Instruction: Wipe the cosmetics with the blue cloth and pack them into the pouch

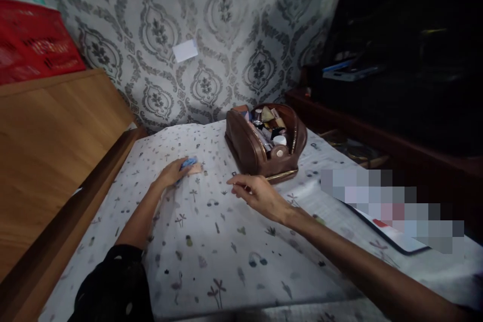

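Sheet (222,256) bears bag (243,143). Beside it, your right hand (262,197) shows fingers apart; leftward, your left hand (171,173) touches blue item (188,162), grip unclear.

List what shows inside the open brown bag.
Inside the brown bag, a white round item and a small bottle-like item show among jumbled small things. Whatever lies beneath them is covered.

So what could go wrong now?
The brown bag is wide open and full, so if the right hand near it bumps it, small things like the one with the white top might spill. The blue thing at the left hand could perhaps slip; I can't tell how firmly it's held.
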The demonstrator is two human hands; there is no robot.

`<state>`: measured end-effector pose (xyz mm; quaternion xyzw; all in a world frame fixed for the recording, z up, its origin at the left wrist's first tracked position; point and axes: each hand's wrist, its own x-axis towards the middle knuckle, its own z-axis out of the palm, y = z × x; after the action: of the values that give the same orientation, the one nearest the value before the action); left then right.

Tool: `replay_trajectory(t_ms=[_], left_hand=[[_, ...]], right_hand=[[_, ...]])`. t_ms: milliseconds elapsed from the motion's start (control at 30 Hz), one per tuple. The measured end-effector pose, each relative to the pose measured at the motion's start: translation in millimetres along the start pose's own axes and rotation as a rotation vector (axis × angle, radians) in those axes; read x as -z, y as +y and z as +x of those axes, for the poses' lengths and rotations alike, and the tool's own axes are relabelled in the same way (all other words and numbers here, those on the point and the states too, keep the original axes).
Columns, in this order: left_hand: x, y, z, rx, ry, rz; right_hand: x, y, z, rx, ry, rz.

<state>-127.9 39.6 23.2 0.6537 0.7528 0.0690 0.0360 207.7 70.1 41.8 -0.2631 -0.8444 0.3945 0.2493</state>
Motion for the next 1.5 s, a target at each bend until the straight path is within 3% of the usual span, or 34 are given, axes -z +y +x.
replay_trajectory(t_ms=[133, 267, 333, 467, 567, 700, 800, 933, 1067, 1233, 1333, 1500], left_hand=[[9.7, -2, -2, 0.020, -0.066, -0.045], [19.1, 16, -6, 0.091, -0.073, -0.124], [18.3, 34, -12, 0.128, -0.066, -0.198], [14.3, 69, -34, 0.130, -0.089, -0.404], [16.7, 83, -55, 0.055, 0.016, -0.528], [15.5, 91, -76, 0.046, 0.252, -0.486], [2.4, 104, -87, -0.156, 0.336, -0.485], [-21.1, 118, -88, -0.566, 0.215, -0.353], [-36.0, 104, -70, -0.600, 0.245, -0.239], [-46.1, 72, -50, -0.375, 0.367, -0.171], [-50.1, 68, -46, -0.285, 0.398, -0.083], [-51.4, 67, -44, -0.256, 0.474, -0.032]], right_hand=[[-33, 1, 12, -0.099, -0.086, 0.164], [-65, 6, 24, -0.184, -0.170, 0.347], [-79, 10, 27, -0.156, -0.116, 0.346], [-94, 23, 26, -0.001, 0.121, 0.176], [-91, 32, 18, 0.033, 0.185, 0.095], [-84, 40, 6, 0.000, 0.169, 0.022], [-83, 43, 4, -0.061, 0.194, -0.139], [-85, 45, 5, -0.053, 0.176, -0.274], [-87, 50, 4, -0.076, 0.211, -0.287], [-81, 55, 1, 0.016, 0.164, -0.238], [-78, 52, 0, 0.071, 0.133, -0.260], [-78, 44, -1, 0.149, 0.118, -0.321]])
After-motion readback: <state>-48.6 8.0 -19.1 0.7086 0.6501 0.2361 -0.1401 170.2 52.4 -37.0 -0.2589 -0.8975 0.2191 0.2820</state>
